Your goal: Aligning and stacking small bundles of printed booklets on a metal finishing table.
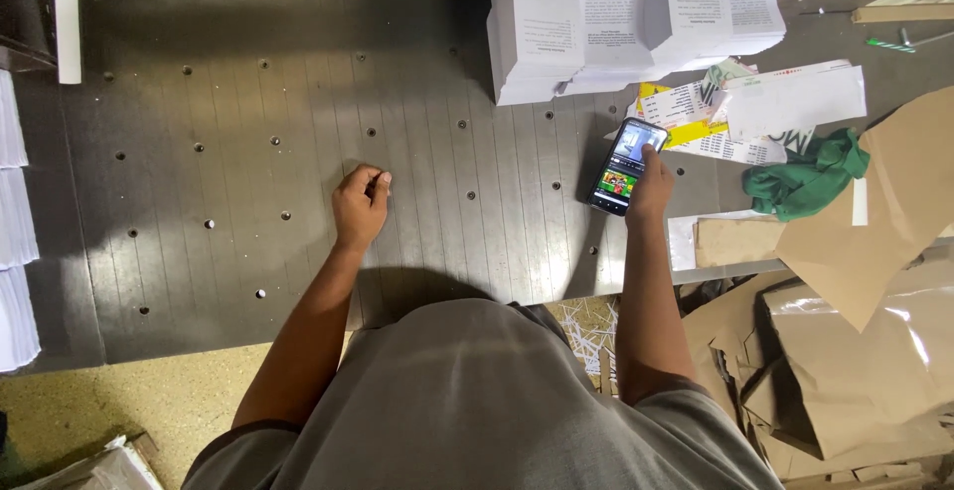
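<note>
Head view, looking straight down. Dark metal bench (248, 152), dotted with small holes, near edge running just ahead of a grey shirt (477, 401).

Left hand (360, 204) curled shut on bare metal at mid-bench, knuckles down, fingertips tucked against the thumb; whether anything is pinched there cannot be told. Nothing else near it.

Right hand (651, 187) closed round the lower end of a phone (623, 164), thumb laid on its lit screen. Phone tilted, close to the bench's right part, near its front edge.

Beyond the phone, at the far edge: stacks of white printed leaflets (616, 13). Just right of the phone: loose papers (755, 107), white and yellow. Further right: a crumpled green cloth (810, 177), touching brown cardboard (894, 212) that spills off the right end. White sheet stacks (15, 222) along the left edge. Shredded paper scraps (586, 331) on the floor below the near edge.
</note>
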